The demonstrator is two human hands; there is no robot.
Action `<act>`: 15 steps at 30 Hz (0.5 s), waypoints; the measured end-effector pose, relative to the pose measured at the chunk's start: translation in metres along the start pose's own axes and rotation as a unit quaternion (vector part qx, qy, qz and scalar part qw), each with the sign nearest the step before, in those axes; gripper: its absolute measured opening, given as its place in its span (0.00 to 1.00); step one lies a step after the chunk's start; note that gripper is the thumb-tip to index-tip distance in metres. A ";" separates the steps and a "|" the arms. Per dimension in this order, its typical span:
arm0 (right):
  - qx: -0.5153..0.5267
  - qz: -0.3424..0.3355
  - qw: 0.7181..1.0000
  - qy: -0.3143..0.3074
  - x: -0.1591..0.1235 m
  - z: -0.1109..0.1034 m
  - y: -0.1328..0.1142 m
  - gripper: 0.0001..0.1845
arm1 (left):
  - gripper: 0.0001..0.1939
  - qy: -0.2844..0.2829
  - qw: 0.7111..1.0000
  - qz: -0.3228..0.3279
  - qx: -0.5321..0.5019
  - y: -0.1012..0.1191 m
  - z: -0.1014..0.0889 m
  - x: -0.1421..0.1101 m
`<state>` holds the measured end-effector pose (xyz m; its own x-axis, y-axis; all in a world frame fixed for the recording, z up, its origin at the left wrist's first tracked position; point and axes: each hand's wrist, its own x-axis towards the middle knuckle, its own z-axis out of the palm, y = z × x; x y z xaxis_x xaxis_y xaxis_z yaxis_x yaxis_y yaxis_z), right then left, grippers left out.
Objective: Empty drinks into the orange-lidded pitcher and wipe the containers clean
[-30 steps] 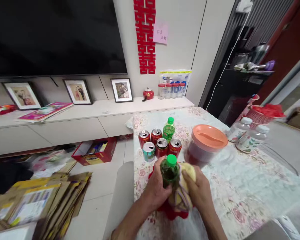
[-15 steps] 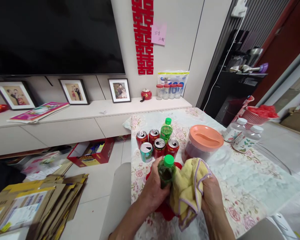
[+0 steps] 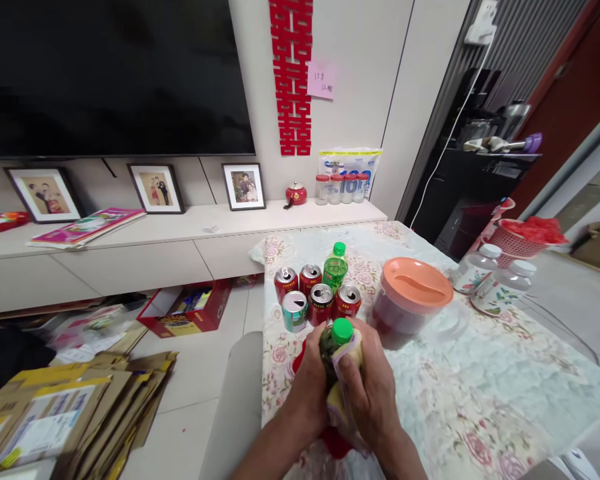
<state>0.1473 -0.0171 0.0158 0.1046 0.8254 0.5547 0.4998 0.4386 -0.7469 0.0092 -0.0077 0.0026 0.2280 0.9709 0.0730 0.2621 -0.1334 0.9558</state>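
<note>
My left hand [image 3: 307, 385] is wrapped round a green-capped bottle [image 3: 336, 337] of dark drink, held upright over the near edge of the floral table [image 3: 480, 387]. Pressed against the bottle's right side is a yellow cloth [image 3: 347, 363], gripped by my right hand [image 3: 373, 393]. Both hands are closed and touch each other around the bottle. Under them shows a red mat or plate [image 3: 330, 441], mostly hidden.
Just beyond stand several drink cans [image 3: 320, 300] and a second green bottle [image 3: 335, 268]. An orange-lidded container [image 3: 411, 297] sits to the right, with two clear bottles [image 3: 495, 279] and a red basket [image 3: 523, 237] farther right. Flattened cardboard [image 3: 65, 413] lies on the floor at left.
My right hand has swung the yellow cloth back in from the right and now presses it onto the bottle. The left hand keeps its hold on the bottle.
</note>
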 end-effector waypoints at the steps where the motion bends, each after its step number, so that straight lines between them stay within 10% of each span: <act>1: 0.008 0.012 1.000 -0.003 -0.001 0.000 0.003 0.22 | 0.50 -0.015 1.000 0.017 0.006 0.001 -0.002 0.000; 15: 0.016 0.079 0.997 -0.005 -0.014 0.001 0.054 0.34 | 0.51 -0.044 0.998 0.032 0.025 -0.010 -0.012 0.003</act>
<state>0.1719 -0.0044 -0.0327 0.1711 0.8889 0.4250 0.4495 0.3134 -0.8365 -0.0038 -0.0007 -0.0038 0.3273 0.9390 0.1056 0.2902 -0.2062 0.9345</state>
